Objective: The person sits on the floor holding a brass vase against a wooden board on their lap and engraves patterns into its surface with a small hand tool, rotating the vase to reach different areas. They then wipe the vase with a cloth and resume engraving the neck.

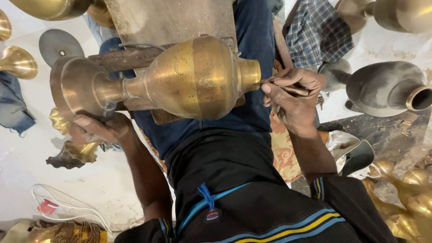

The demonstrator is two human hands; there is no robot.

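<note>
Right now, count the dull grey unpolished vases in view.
2: one large grey vase lying on its side at far right, and a smaller grey vessel just left of it, partly hidden behind the right hand. Others may be hidden.

floor (27, 162) | grey vase (382, 87) | brass vases (405, 198) | metal disc (57, 43)

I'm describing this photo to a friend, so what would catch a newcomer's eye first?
A big brass vase lies sideways across the lap at centre. The left hand grips its base while the right hand presses a thin tool to its mouth. A dull grey vase lies at right.
</note>
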